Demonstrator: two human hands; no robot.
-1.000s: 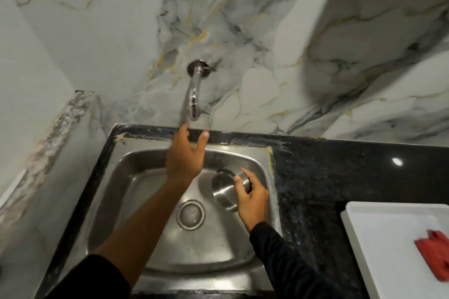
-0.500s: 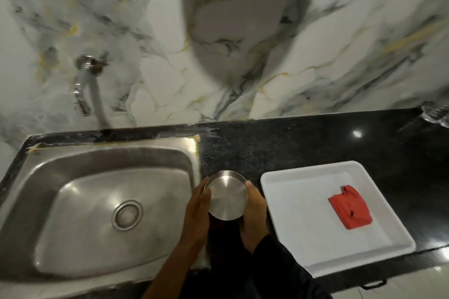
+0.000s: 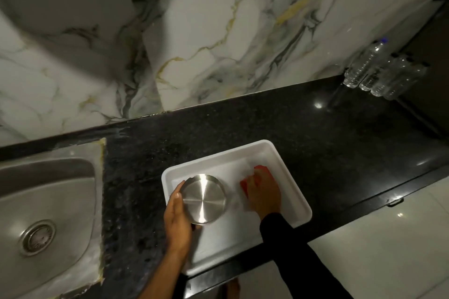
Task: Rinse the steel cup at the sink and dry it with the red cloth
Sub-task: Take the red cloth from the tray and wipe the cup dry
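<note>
The steel cup [image 3: 203, 198] is held upside down, its shiny round base facing me, over the left part of the white tray [image 3: 286, 160]. My left hand [image 3: 176, 221] grips it from the left side. My right hand [image 3: 263, 193] lies on the red cloth [image 3: 261, 169] in the tray's right half, fingers curled over it; only the cloth's far edge and left corner show. The steel sink [image 3: 48, 201] with its round drain is at the left.
Black granite counter [image 3: 243, 124] runs along a marble wall. Several clear plastic bottles [image 3: 379, 73] stand at the far right against the wall. The counter's front edge drops to a pale tiled floor at lower right.
The cup left the sink and moved right over the tray. My right hand let go of the cup and came down on the red cloth. The view swung right, so the tap is out of frame.
</note>
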